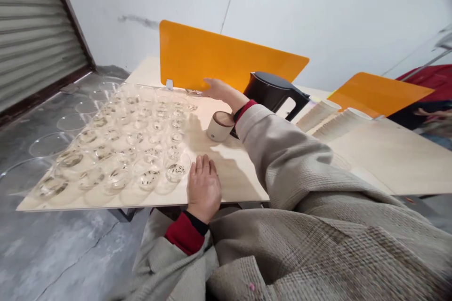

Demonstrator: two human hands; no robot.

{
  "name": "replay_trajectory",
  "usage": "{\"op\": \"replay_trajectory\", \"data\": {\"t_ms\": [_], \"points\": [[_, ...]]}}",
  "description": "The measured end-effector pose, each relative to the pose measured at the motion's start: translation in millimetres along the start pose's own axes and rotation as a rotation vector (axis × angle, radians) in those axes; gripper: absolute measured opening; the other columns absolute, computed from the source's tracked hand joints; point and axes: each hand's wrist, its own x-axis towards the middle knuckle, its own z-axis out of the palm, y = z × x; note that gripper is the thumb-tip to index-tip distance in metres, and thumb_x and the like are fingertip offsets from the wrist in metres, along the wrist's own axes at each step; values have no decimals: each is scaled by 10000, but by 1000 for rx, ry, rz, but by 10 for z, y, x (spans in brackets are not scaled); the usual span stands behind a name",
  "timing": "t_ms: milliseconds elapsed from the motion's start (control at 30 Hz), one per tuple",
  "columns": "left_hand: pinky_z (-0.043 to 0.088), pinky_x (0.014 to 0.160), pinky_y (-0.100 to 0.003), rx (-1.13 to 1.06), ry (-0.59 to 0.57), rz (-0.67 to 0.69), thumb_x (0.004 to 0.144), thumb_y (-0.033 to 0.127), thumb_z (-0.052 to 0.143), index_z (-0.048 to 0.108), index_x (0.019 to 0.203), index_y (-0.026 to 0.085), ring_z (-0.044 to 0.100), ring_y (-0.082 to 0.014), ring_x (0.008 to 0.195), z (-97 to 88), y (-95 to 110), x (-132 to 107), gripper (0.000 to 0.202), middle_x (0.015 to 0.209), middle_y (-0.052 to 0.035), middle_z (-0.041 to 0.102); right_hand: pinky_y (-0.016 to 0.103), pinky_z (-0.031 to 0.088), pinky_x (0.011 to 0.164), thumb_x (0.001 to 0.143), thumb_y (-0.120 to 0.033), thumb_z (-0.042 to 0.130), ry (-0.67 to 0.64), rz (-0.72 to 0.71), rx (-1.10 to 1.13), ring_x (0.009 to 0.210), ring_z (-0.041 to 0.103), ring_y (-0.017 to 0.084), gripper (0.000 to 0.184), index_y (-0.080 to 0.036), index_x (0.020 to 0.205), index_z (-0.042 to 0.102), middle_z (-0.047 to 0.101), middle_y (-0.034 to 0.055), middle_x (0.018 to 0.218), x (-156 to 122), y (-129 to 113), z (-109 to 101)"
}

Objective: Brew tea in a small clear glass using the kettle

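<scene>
My left hand [204, 187] lies flat at the table's near edge, fingers stretched forward and close together, with nothing in it. Just left of it stands a clear plastic cup [176, 171] with dark leaf-like bits at its bottom. My right hand [221, 90] reaches to the far side, by the foot of an orange divider [212, 54]. Its visible fingers are stretched out near the rearmost clear cups [192, 103]; the lower fingers are partly hidden. Under my right forearm sits a small cream canister [219, 127] with a brown top.
A black electric kettle [271, 87] stands behind my right sleeve. Stacks of cups [339, 122] lie on the table [406, 160] to the right, before a second orange divider [377, 91]. Rows of clear cups [116, 146] cover the table's left part. Another person's arm [434, 114] shows far right.
</scene>
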Motion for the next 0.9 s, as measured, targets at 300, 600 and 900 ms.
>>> {"op": "replay_trajectory", "data": {"t_ms": [300,600,900], "points": [[383,1290,-565,51,-16,5,1048,218,412,596,1516,54,446,-393,1576,-121,5,41,528,1654,-199,520,494,396,1288,940,-329,746,68,-105,105,1506,535,334,640,-189,1545,594,590,142,1602,-1305,119,-214],[425,1260,-565,138,44,60,1051,239,403,613,1490,82,490,-388,1548,-108,-36,47,512,1631,-197,553,688,445,1175,1040,-588,521,632,-35,97,1581,338,457,680,-264,1632,440,415,143,1677,-2289,1059,-676],[394,1257,-633,85,60,63,1048,257,370,629,1483,73,475,-420,1552,-63,-85,78,539,1626,-226,544,397,618,834,850,-712,779,548,178,795,932,690,217,546,-233,1080,653,701,48,980,-1850,1966,-820]]}}
